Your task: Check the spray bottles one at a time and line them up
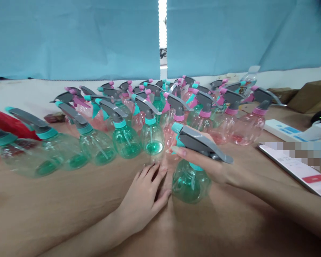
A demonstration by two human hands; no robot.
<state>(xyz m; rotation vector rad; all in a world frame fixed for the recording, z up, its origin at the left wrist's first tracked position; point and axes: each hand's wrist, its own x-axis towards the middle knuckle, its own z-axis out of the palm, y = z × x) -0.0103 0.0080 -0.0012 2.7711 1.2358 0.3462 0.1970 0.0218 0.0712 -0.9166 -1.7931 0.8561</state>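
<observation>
My right hand is wrapped round the neck and trigger of a green spray bottle, just right of the middle. That bottle has a turquoise collar and nozzle and a grey head pointing away to the left. Flat on the wooden table, my left hand lies with fingers stretched and nothing in it. Beyond the left hand stands another green spray bottle. A second green bottle stands to its left, with several more in line. Pink spray bottles stand behind and to the right.
A phone lies at the right, near a white and blue box. Brown cardboard and a clear bottle are at the back right. Something red lies at far left. A blue curtain hangs behind.
</observation>
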